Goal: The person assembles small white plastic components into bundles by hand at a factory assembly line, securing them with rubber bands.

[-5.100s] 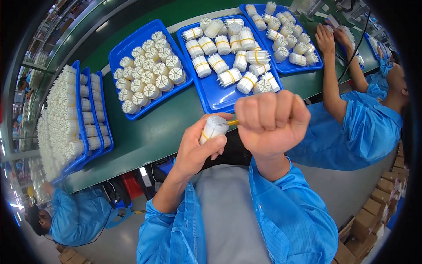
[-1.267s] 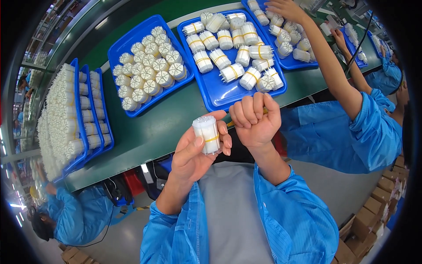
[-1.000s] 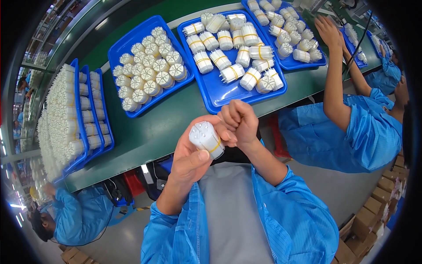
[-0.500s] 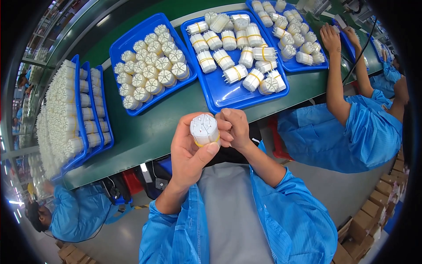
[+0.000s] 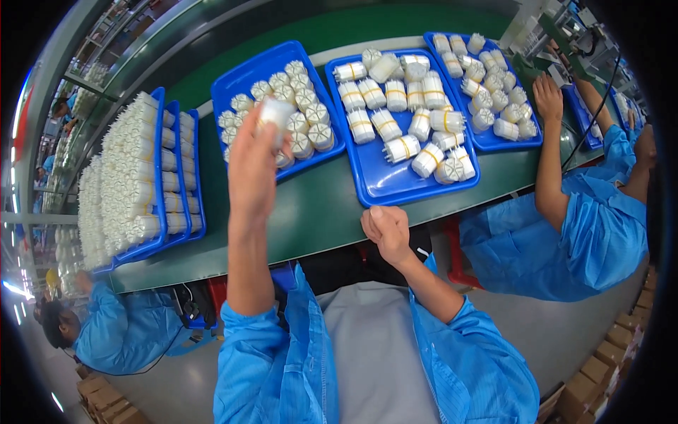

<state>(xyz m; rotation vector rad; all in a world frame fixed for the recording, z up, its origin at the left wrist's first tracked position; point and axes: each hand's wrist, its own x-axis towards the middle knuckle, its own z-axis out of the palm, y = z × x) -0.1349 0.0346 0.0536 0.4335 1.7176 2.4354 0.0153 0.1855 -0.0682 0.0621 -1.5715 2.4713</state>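
Up over the left blue tray (image 5: 222, 74), my left hand (image 5: 252, 166) is closed around a white cylindrical bundle (image 5: 276, 113), which is blurred by motion. Below it in that tray stand several similar bundles, upright and packed close, with segmented round tops. My right hand (image 5: 388, 230) is curled into a loose fist just off the near edge of the middle blue tray (image 5: 385, 185); I see nothing in it. In the middle tray, yellow-banded white bundles (image 5: 402, 148) lie on their sides or stand at odd angles.
Filled blue trays (image 5: 161, 180) stand stacked at the left of the green bench (image 5: 304, 237). Farther right is another tray of bundles (image 5: 482, 120), with a co-worker's arm (image 5: 551, 159) beside it. A second person (image 5: 116, 328) sits at lower left. Cardboard boxes (image 5: 611, 353) line the lower right.
My left hand has carried the bundle from in front of my chest forward and left over the left tray. My right hand has come away from the bundle and closed.
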